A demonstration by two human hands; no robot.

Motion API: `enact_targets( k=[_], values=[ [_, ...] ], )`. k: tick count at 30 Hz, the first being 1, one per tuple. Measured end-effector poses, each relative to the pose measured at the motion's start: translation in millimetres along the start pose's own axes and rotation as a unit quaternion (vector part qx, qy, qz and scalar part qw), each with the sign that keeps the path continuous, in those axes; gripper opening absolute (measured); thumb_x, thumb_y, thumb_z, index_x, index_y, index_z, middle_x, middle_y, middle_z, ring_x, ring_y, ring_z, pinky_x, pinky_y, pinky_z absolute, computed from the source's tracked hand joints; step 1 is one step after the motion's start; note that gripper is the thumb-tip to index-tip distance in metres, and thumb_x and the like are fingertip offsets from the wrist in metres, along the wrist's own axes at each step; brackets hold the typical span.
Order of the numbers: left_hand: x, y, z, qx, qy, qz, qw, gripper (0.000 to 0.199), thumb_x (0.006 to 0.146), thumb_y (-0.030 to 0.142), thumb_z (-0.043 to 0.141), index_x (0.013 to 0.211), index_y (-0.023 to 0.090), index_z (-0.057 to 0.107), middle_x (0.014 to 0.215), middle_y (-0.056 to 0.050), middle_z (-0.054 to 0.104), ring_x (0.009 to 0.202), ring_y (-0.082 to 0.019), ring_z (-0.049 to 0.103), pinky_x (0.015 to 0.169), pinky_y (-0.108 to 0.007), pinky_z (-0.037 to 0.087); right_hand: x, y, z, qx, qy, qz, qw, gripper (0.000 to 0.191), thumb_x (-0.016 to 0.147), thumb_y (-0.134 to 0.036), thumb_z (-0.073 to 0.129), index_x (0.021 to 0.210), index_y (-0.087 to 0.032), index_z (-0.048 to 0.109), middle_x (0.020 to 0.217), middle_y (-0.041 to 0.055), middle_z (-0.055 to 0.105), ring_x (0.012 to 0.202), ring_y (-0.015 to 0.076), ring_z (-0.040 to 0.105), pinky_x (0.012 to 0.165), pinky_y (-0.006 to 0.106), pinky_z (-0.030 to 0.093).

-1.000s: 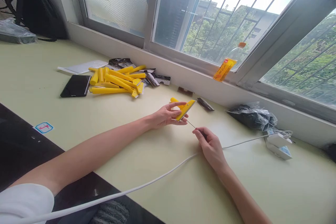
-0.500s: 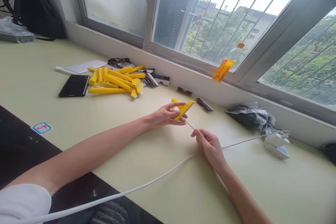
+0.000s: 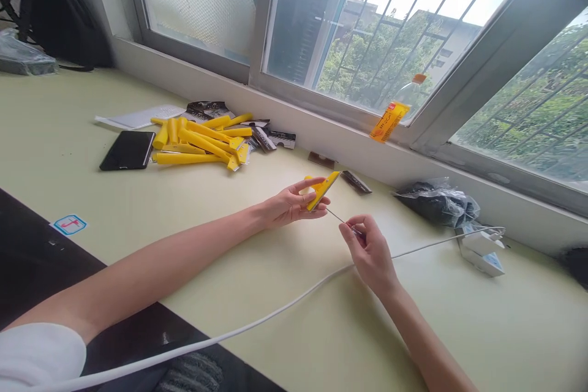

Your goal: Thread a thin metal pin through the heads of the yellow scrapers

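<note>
My left hand (image 3: 294,202) is closed on a yellow scraper (image 3: 324,190), its wide flat head tilted up to the right and most of its handle hidden behind my fingers. In my right hand (image 3: 370,251) is a screwdriver (image 3: 336,215); its thin metal shaft points up-left to the scraper's head. Whether the tip sits in a screw is too small to tell. The screwdriver's handle is mostly covered by my fingers. Farther left on the table lies a pile of several more yellow scrapers (image 3: 202,141).
A black phone (image 3: 127,150) lies left of the pile. Dark blade packets (image 3: 356,182) are behind my hands. A white cable (image 3: 275,311) crosses the table (image 3: 220,263) under my right wrist. A bagged black item (image 3: 438,203), a white box (image 3: 480,251) and a bottle (image 3: 390,121) stand rightward.
My right hand's fingers have loosened and shifted on the screwdriver, showing part of its handle. The scraper in my left hand has turned slightly. The view has moved a little.
</note>
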State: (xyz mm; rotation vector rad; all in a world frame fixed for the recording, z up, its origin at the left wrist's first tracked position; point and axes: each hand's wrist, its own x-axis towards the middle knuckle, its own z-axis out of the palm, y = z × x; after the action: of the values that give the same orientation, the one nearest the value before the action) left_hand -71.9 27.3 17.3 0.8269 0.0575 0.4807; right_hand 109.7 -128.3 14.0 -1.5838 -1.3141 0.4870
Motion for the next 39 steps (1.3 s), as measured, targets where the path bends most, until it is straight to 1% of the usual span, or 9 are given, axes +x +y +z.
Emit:
enact_targets(
  k=[6,9,14,18,22,26,30,35,39],
  values=[
    [0.0,-1.3,-2.6,0.014,-0.006,0.0,1.0,0.066,0.087,0.018,0.075,0.147,0.018,0.048,0.107,-0.015,0.074,0.091,-0.018,0.074,0.104,-0.041,0.049,-3.3,5.8,4.6,-0.09,0.014,-0.087,0.992,0.039,0.097,-0.055,0.053,0.077,-0.021,0.052,0.06,-0.0046,0.034,0.056,0.0117,0.026,0.053,0.027,0.025],
    [0.4,-1.3,-4.2,0.035,-0.008,0.001,0.999,0.063,0.087,0.02,0.076,0.145,0.018,0.051,0.108,-0.016,0.074,0.092,-0.019,0.074,0.104,-0.043,0.049,-3.0,0.1,3.7,0.039,-0.038,0.041,0.998,0.047,0.093,-0.063,0.055,0.073,-0.022,0.049,0.058,-0.0066,0.024,0.052,0.0103,0.019,0.048,0.026,0.019],
    [1.0,-1.2,-1.6,0.032,-0.007,-0.003,0.999,0.061,0.086,0.019,0.076,0.143,0.017,0.054,0.108,-0.016,0.074,0.09,-0.019,0.075,0.103,-0.042,0.05,0.3,-11.4,-0.9,0.219,-0.169,0.235,0.932,0.053,0.082,-0.072,0.063,0.071,-0.023,0.045,0.061,-0.0096,0.013,0.052,0.0086,0.009,0.043,0.024,0.011],
    [1.2,-1.8,0.3,0.01,0.01,-0.005,1.0,0.065,0.086,0.015,0.076,0.146,0.017,0.05,0.106,-0.016,0.075,0.09,-0.018,0.075,0.102,-0.04,0.05,-3.8,-14.5,7.3,0.079,-0.015,0.068,0.994,0.045,0.085,-0.066,0.064,0.083,-0.022,0.055,0.058,-0.007,0.03,0.052,0.01,0.021,0.048,0.025,0.021],
    [1.9,-4.0,-2.8,0.004,0.011,0.003,1.0,0.068,0.086,0.016,0.076,0.148,0.018,0.048,0.109,-0.016,0.074,0.094,-0.019,0.074,0.103,-0.04,0.049,-5.4,-10.6,13.9,-0.055,0.079,-0.078,0.992,0.038,0.089,-0.06,0.063,0.082,-0.024,0.054,0.059,-0.0048,0.041,0.054,0.0115,0.029,0.053,0.027,0.028],
    [2.3,-5.1,-3.7,0.016,0.004,-0.006,1.0,0.066,0.086,0.017,0.076,0.146,0.016,0.05,0.109,-0.017,0.074,0.093,-0.019,0.075,0.103,-0.041,0.049,-2.5,-7.0,10.5,0.068,-0.004,0.059,0.996,0.046,0.086,-0.067,0.062,0.076,-0.023,0.051,0.056,-0.0074,0.028,0.05,0.0098,0.021,0.046,0.026,0.022],
    [2.3,-3.8,-1.4,0.013,0.002,-0.009,1.0,0.064,0.087,0.016,0.075,0.146,0.017,0.05,0.108,-0.017,0.074,0.09,-0.018,0.074,0.101,-0.038,0.05,-1.5,-10.6,9.4,0.258,-0.105,0.232,0.932,0.049,0.081,-0.069,0.066,0.08,-0.022,0.052,0.06,-0.0101,0.015,0.051,0.0084,0.01,0.04,0.022,0.012],
    [1.1,-0.8,-1.1,-0.005,0.021,0.001,1.0,0.067,0.087,0.013,0.073,0.149,0.017,0.047,0.107,-0.014,0.074,0.09,-0.016,0.074,0.102,-0.035,0.05,-3.6,-12.6,13.8,0.24,0.002,0.121,0.963,0.039,0.08,-0.054,0.077,0.088,-0.022,0.056,0.068,-0.0052,0.038,0.055,0.009,0.031,0.049,0.024,0.031],
    [0.2,0.2,-1.4,-0.003,0.024,-0.005,1.0,0.067,0.087,0.013,0.073,0.149,0.017,0.047,0.107,-0.014,0.074,0.089,-0.015,0.074,0.101,-0.033,0.051,-5.1,-4.3,16.6,0.095,-0.006,0.044,0.995,0.039,0.088,-0.059,0.066,0.082,-0.021,0.059,0.065,-0.0029,0.045,0.057,0.0128,0.038,0.055,0.027,0.034]
  ],
)
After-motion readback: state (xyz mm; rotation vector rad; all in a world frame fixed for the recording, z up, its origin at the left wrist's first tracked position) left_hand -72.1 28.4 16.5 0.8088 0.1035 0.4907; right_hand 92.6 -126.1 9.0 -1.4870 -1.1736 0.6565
